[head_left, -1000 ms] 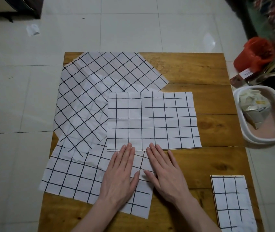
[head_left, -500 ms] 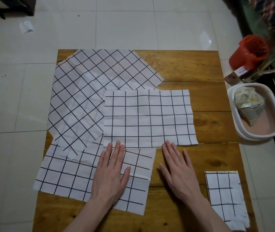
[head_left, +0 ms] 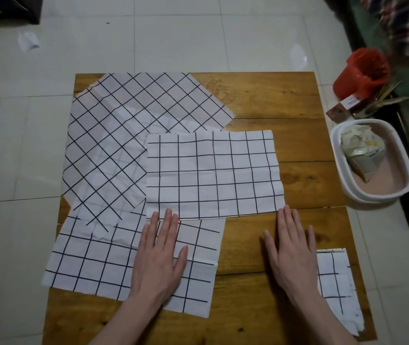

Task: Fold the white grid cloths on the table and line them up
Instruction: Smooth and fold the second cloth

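Several white grid cloths lie on the wooden table [head_left: 260,100]. A once-folded cloth [head_left: 213,174] sits in the middle, squared to the table. Under it, a large cloth [head_left: 128,135] lies turned at an angle at the far left, and another cloth [head_left: 93,257] lies flat at the near left. A small folded cloth [head_left: 335,282] rests at the near right corner. My left hand [head_left: 159,257] lies flat on the near-left cloth, fingertips at the middle cloth's near edge. My right hand [head_left: 289,250] lies flat on bare wood, fingertips at that cloth's near right corner.
On the floor to the right stand a white oval tub [head_left: 372,197] holding a crumpled carton and a red container [head_left: 362,73]. Dark furniture and a plaid fabric fill the far right. A scrap of paper [head_left: 28,41] lies on the tiled floor far left.
Both hands have slid apart along the middle cloth's near edge: the right hand went right to its corner, the left hand slightly left. The cloths have stayed in place.
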`<state>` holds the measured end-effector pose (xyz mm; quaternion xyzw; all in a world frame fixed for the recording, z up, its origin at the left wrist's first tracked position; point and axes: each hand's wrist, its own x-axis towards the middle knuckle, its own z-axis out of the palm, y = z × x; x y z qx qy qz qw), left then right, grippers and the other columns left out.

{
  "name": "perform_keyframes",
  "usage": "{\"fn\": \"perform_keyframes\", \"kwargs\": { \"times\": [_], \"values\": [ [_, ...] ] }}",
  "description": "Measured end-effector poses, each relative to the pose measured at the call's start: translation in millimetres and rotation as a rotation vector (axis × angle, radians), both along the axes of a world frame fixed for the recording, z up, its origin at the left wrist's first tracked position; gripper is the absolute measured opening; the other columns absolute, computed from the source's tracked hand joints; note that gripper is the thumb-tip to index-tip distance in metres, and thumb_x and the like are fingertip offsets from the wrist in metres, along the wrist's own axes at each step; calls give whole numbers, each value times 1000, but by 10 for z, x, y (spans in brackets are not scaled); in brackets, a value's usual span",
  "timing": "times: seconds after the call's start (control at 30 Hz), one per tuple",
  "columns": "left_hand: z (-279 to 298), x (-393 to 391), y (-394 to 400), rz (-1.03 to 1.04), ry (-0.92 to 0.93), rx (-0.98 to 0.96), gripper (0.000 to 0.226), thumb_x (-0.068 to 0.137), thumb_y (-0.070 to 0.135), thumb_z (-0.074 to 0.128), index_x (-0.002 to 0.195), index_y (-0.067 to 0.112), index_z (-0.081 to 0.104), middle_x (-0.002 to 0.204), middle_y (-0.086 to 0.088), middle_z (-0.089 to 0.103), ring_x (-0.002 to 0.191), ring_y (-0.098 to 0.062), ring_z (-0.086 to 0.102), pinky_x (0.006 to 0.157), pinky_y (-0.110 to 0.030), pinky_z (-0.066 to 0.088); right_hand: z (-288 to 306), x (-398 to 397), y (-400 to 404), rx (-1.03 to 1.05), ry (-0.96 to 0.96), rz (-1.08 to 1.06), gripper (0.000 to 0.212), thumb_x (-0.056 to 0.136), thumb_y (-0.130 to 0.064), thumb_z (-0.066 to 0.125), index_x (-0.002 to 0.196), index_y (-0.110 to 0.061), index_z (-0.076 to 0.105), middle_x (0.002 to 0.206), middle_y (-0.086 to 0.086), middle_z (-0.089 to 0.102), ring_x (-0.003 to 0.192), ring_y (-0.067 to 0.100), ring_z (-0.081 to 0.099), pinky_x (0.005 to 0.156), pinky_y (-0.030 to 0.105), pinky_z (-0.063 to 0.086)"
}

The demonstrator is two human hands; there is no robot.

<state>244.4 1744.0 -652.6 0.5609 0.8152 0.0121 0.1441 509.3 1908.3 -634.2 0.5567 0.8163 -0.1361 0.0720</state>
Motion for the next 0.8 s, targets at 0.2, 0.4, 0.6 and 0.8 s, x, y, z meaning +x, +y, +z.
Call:
{"fn": "perform_keyframes", "kwargs": {
  "times": [0.2, 0.4, 0.6, 0.8],
  "values": [
    [1, 16, 3, 16, -9, 0, 73, 107, 51, 27, 167, 14, 11, 176, -4, 6, 162, -28, 3, 128, -49, 12, 3, -17, -2, 16, -4, -24, 74, 106, -64, 9, 166, -22, 10, 174, -6, 7, 161, 13, -3, 130, 48, 6],
    [66, 66, 44, 30, 19, -29, 72, 109, 54, 20, 167, 11, 15, 176, -6, 8, 162, -28, 4, 129, -47, 7, 50, -107, 13, 32, 95, -105, 70, 106, -60, 21, 162, -18, 31, 169, 0, 30, 157, 21, 23, 127, 48, 20],
    [171, 318, 374, -155, -22, 13, 73, 110, 55, 17, 166, 8, 14, 175, -10, 10, 162, -25, 8, 126, -46, 14, 186, -276, 193, 62, 254, -195, 52, 104, -46, 44, 142, -12, 54, 139, 9, 58, 126, 26, 53, 105, 46, 47],
    [117, 491, 617, -254, -39, -16, 71, 110, 54, 18, 163, 8, 30, 171, -10, 26, 158, -25, 25, 122, -44, 19, 277, -475, 377, -26, 380, -404, 59, 104, -45, 52, 152, -12, 40, 128, 5, 54, 119, 22, 49, 98, 41, 47]
  ]
}}
